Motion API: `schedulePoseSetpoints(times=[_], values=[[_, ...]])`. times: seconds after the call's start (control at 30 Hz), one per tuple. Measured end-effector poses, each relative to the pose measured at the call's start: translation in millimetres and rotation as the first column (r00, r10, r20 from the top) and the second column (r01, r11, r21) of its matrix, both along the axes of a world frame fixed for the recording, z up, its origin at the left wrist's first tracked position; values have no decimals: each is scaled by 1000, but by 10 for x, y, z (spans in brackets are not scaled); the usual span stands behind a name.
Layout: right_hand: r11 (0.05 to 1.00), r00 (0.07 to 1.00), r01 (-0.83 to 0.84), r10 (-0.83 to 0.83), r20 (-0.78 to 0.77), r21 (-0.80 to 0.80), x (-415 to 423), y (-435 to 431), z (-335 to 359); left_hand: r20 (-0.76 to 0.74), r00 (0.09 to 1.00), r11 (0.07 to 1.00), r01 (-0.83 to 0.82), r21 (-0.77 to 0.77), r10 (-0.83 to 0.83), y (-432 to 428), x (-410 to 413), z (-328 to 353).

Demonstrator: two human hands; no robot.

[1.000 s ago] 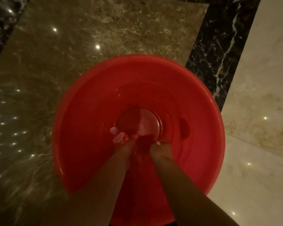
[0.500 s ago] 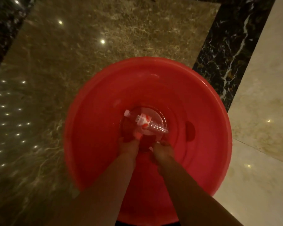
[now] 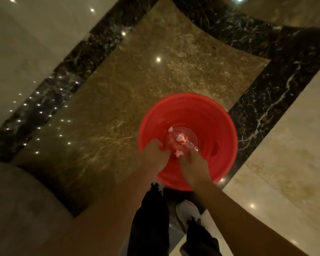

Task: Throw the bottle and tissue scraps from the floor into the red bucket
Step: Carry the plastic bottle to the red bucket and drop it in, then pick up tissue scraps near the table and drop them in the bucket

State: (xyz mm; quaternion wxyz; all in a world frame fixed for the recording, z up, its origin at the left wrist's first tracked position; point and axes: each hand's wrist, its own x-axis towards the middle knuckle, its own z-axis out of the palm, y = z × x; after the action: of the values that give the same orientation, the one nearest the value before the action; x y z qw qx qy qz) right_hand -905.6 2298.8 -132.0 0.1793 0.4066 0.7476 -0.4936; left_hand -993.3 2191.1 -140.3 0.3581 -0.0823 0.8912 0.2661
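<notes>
The red bucket [image 3: 187,115] stands on the marble floor [image 3: 129,85]. The bottle [image 3: 183,140] lies on its side at the bucket's bottom, cap toward the upper left. A pale tissue scrap [image 3: 179,153] shows between the hands; whether it rests in the bucket or is held cannot be told. Left hand [image 3: 156,154] is over the near-left rim, fingers curled, nothing visible in it. Right hand [image 3: 192,161] is beside it, fingers turned away from the camera — its grip cannot be determined. Motion blur and red light soften all detail inside the bucket.
</notes>
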Motion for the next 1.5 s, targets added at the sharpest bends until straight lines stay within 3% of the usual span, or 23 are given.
schedulePoseSetpoints(times=[0.07,0.13,0.17,0.33,0.47,0.57,0.7,0.77,0.9,1.0,1.23,1.33,1.5], values=[[963,958,-233,251,-142,131,109,-83,721,-132,962,966,221,-134,-238,-174,124,616],[887,890,-383,429,-154,260,263,-165,1404,-175,890,889,367,-274,-422,-337,331,1315],[836,855,-443,503,-128,323,319,-209,1701,-185,882,879,370,-302,-434,-421,439,1649],[608,670,-617,739,-71,500,626,-605,3102,-322,917,949,143,-280,-233,-989,1166,3362],[382,427,-686,900,-81,620,910,-1254,4029,-478,864,939,-17,-344,-159,-1640,1892,4356],[247,248,-671,963,-103,699,1112,-1824,4466,-565,822,922,-169,-348,-63,-2125,2377,4698],[74,-1,-617,995,-95,783,1548,-2937,4838,-680,728,847,-413,-334,87,-3074,3255,4897],[36,-85,-594,990,-108,803,1880,-3476,4952,-685,713,799,-496,-340,151,-3516,3758,4965],[-108,-328,-560,939,-100,822,2919,-4844,5090,-709,664,625,-663,-412,236,-4638,5090,5123],[-159,-450,-564,882,-140,810,3549,-5551,5146,-694,665,533,-707,-466,275,-5251,5890,5260],[-255,-646,-545,734,-207,799,4940,-7015,5322,-614,613,280,-783,-555,498,-6383,7530,5356],[-351,-718,-509,677,-162,786,5364,-7598,5265,-560,522,187,-817,-546,643,-6779,8104,5198],[-438,-775,-476,619,-128,763,5744,-8449,5023,-486,409,111,-840,-531,772,-7324,8623,4943]])
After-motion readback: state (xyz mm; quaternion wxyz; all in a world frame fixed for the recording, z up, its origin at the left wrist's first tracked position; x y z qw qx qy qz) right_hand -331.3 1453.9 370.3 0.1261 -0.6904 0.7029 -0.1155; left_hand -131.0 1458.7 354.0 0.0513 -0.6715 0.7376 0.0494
